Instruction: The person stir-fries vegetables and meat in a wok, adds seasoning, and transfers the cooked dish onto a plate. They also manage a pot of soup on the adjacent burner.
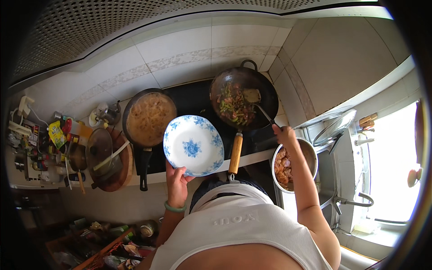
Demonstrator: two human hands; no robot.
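Observation:
My left hand [178, 184] grips the near rim of a white plate with blue flowers [193, 145]; its inner face shows and nothing lies on it. My right hand [285, 135] is closed around the dark handle of a metal spatula [252, 95]. The spatula's blade rests in a dark wok [268, 108], against stir-fried green pieces and meat [236, 104]. The wok stands on the black stove, its wooden handle [236, 153] pointing towards me. Left of the plate, a frying pan [145, 152] holds brown liquid with bubbles and food [151, 118].
A metal bowl of raw-looking, sauced meat [282, 167] stands under my right forearm, beside the sink [325, 179] and faucet [354, 202]. To the left are a glass lid [99, 148] on a round wooden board [126, 165], a kettle [108, 113] and seasoning containers. The range hood [135, 20] hangs above.

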